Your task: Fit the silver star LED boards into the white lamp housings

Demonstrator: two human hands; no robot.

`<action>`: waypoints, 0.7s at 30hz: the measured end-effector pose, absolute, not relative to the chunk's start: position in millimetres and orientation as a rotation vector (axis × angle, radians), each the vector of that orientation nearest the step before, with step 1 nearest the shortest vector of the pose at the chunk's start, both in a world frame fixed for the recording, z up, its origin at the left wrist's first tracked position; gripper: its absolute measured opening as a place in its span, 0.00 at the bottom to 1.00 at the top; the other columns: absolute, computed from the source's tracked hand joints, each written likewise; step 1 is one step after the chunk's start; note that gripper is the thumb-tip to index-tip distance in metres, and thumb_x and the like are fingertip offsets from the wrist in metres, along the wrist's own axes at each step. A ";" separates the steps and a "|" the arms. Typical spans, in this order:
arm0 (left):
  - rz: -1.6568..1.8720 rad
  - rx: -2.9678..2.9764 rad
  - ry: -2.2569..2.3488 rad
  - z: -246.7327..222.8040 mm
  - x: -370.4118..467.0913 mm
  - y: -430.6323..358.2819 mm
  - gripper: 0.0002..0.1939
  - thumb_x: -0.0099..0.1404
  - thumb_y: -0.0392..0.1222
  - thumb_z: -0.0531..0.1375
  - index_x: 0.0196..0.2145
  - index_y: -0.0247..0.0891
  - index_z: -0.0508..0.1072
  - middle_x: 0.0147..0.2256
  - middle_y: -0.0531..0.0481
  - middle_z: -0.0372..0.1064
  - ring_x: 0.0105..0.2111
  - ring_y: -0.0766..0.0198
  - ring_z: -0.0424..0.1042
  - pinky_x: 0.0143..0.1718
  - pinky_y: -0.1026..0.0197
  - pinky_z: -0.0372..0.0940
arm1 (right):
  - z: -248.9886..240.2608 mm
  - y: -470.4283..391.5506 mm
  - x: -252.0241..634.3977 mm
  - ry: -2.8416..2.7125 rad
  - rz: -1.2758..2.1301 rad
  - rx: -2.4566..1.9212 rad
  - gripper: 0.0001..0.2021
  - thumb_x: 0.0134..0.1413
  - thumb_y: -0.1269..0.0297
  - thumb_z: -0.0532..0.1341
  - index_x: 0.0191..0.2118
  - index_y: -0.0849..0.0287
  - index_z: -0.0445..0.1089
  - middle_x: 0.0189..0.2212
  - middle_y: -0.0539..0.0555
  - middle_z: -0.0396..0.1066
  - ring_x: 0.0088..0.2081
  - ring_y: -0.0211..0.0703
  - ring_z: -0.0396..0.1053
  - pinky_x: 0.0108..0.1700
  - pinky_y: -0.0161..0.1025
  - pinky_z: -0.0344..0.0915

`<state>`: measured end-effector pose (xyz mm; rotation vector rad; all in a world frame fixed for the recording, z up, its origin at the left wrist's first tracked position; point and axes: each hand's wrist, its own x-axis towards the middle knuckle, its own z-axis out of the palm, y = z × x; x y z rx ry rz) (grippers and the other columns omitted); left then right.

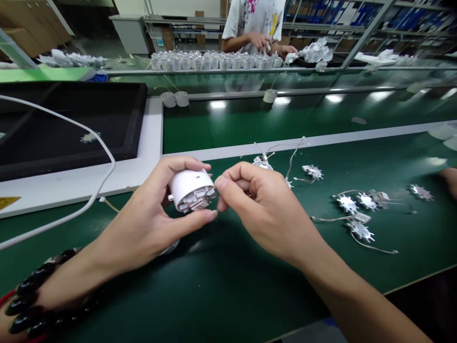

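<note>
My left hand (153, 214) is wrapped round a white cylindrical housing (191, 183), tilted so its open end faces right and down. A silvery finned part (198, 199) sits in that opening. My right hand (253, 205) is pinched close against the rim of the housing; what its fingertips hold is too small to make out. Just beyond the right hand lies a finned metal piece (263, 163) with thin wires, partly hidden by the knuckles. A pale object (170, 247) shows in part beneath my left hand.
Several star-shaped metal pieces (360, 229) with wires lie on the green bench (235, 290) at right. A black tray (71, 128) and white cable (89, 126) are at left. Across the line, a person (255, 24) works behind rows of white cups (214, 62). Another person's hand (450, 180) shows at the right edge.
</note>
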<state>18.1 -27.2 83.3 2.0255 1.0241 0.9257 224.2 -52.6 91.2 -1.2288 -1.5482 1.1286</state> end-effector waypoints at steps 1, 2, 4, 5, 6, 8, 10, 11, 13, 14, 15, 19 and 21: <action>0.939 2.071 1.025 81.8 17.4 -27.9 0.22 0.65 0.45 0.72 0.54 0.52 0.71 0.53 0.52 0.75 0.42 0.59 0.81 0.35 0.65 0.79 | 90.6 -52.6 223.7 -1.543 1.097 -1.212 0.12 0.70 0.63 0.61 0.32 0.57 0.70 0.26 0.48 0.75 0.26 0.35 0.67 0.26 0.33 0.59; 0.948 2.112 1.028 80.6 16.7 -28.7 0.22 0.65 0.46 0.71 0.54 0.52 0.71 0.54 0.51 0.75 0.46 0.56 0.81 0.38 0.62 0.80 | 89.8 -52.8 223.2 -1.551 1.044 -1.200 0.11 0.70 0.63 0.61 0.33 0.57 0.70 0.27 0.48 0.75 0.27 0.35 0.69 0.27 0.33 0.61; 0.942 2.152 1.041 79.5 15.4 -30.2 0.20 0.67 0.46 0.70 0.54 0.53 0.71 0.55 0.51 0.75 0.51 0.53 0.80 0.42 0.60 0.80 | 88.2 -53.6 222.3 -1.597 0.898 -1.186 0.09 0.71 0.64 0.62 0.35 0.57 0.70 0.29 0.47 0.74 0.28 0.36 0.69 0.29 0.34 0.62; 0.924 2.135 1.044 79.8 14.8 -30.6 0.20 0.68 0.45 0.69 0.55 0.53 0.71 0.54 0.51 0.76 0.50 0.54 0.81 0.41 0.60 0.80 | 87.6 -54.0 222.0 -1.624 0.822 -1.179 0.09 0.71 0.65 0.62 0.35 0.56 0.70 0.29 0.47 0.74 0.28 0.35 0.68 0.29 0.34 0.61; 0.907 2.094 1.038 80.6 14.2 -30.8 0.19 0.68 0.45 0.69 0.55 0.53 0.71 0.52 0.51 0.76 0.46 0.56 0.81 0.39 0.62 0.79 | 87.2 -54.3 221.8 -1.649 0.758 -1.170 0.08 0.71 0.66 0.62 0.36 0.56 0.70 0.29 0.46 0.74 0.27 0.35 0.67 0.28 0.34 0.61; 0.845 1.958 1.006 83.5 13.1 -30.2 0.19 0.69 0.45 0.68 0.54 0.53 0.70 0.46 0.53 0.75 0.36 0.61 0.81 0.31 0.66 0.77 | 86.9 -54.8 222.0 -1.683 0.686 -1.153 0.08 0.71 0.68 0.62 0.36 0.56 0.71 0.28 0.46 0.73 0.26 0.34 0.66 0.28 0.34 0.61; 0.760 1.818 0.967 87.4 13.1 -29.4 0.18 0.69 0.44 0.68 0.53 0.53 0.70 0.41 0.55 0.74 0.30 0.65 0.78 0.26 0.68 0.74 | 86.8 -54.9 222.6 -1.706 0.672 -1.137 0.08 0.72 0.70 0.61 0.36 0.57 0.71 0.27 0.45 0.73 0.25 0.33 0.66 0.28 0.33 0.62; 0.722 1.752 0.961 89.7 13.7 -29.4 0.18 0.68 0.44 0.69 0.52 0.53 0.70 0.40 0.56 0.74 0.29 0.66 0.76 0.24 0.69 0.73 | 86.4 -54.7 222.9 -1.715 0.663 -1.128 0.08 0.72 0.70 0.61 0.37 0.57 0.71 0.27 0.45 0.73 0.25 0.33 0.67 0.29 0.33 0.64; 0.671 1.592 0.998 94.5 16.8 -31.4 0.21 0.64 0.46 0.71 0.51 0.51 0.70 0.37 0.57 0.73 0.28 0.67 0.73 0.23 0.71 0.70 | 84.3 -53.7 223.0 -1.727 0.607 -1.099 0.08 0.71 0.72 0.62 0.37 0.57 0.72 0.28 0.45 0.75 0.26 0.33 0.70 0.30 0.32 0.66; 0.671 1.510 1.043 97.0 19.1 -33.4 0.23 0.61 0.46 0.73 0.50 0.50 0.70 0.35 0.58 0.72 0.27 0.68 0.72 0.23 0.72 0.69 | 82.7 -53.0 222.8 -1.735 0.559 -1.077 0.08 0.70 0.72 0.62 0.36 0.58 0.72 0.29 0.46 0.77 0.27 0.34 0.72 0.31 0.31 0.67; 0.679 1.446 1.097 99.5 21.5 -35.9 0.25 0.58 0.46 0.74 0.50 0.50 0.70 0.34 0.59 0.71 0.26 0.70 0.70 0.24 0.73 0.68 | 80.8 -52.1 222.4 -1.745 0.502 -1.057 0.07 0.69 0.73 0.62 0.36 0.58 0.73 0.31 0.47 0.78 0.29 0.34 0.73 0.32 0.31 0.67; 0.722 1.439 1.242 105.0 27.0 -44.1 0.27 0.56 0.48 0.76 0.50 0.50 0.71 0.36 0.59 0.70 0.26 0.71 0.67 0.24 0.73 0.64 | 74.1 -49.5 220.6 -1.790 0.319 -1.040 0.06 0.68 0.74 0.63 0.38 0.59 0.74 0.33 0.48 0.81 0.31 0.35 0.76 0.33 0.31 0.68; 0.699 1.431 1.220 103.1 25.3 -43.0 0.29 0.56 0.49 0.77 0.51 0.50 0.70 0.36 0.58 0.71 0.27 0.69 0.68 0.24 0.71 0.64 | 73.6 -49.1 220.3 -1.786 0.290 -1.037 0.06 0.68 0.74 0.63 0.38 0.58 0.74 0.33 0.48 0.81 0.31 0.35 0.76 0.33 0.31 0.69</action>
